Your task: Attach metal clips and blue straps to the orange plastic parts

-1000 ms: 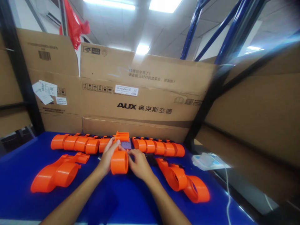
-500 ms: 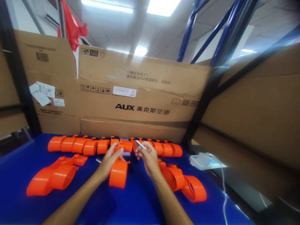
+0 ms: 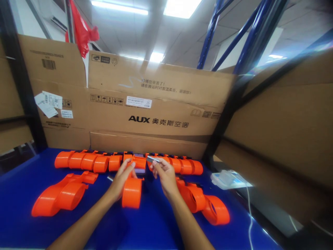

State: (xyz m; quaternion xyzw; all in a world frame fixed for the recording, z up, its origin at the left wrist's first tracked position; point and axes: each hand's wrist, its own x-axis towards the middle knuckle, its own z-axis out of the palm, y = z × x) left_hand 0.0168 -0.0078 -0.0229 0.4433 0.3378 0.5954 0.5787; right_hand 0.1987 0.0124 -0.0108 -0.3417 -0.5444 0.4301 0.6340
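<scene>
The left hand (image 3: 122, 178) grips an orange plastic part (image 3: 132, 189) at the centre of the blue table (image 3: 156, 222), the right hand (image 3: 165, 177) pinches a small grey piece (image 3: 153, 159) at its twelve o'clock, with a row of orange cylinders (image 3: 88, 160) at eleven o'clock and cardboard boxes (image 3: 156, 104) beyond.

Orange plastic housing (image 3: 132, 189) with a round drum end facing the camera, standing on the blue tabletop (image 3: 156, 222) at centre, its squared upper end (image 3: 139, 162) raised toward the far row of like parts; steadied by the left hand (image 3: 122, 178), fingers on that upper end; small flat silvery-grey piece (image 3: 153, 159), thin and oblong, pinched level in the right hand (image 3: 165, 175) just above and right of the housing.
</scene>
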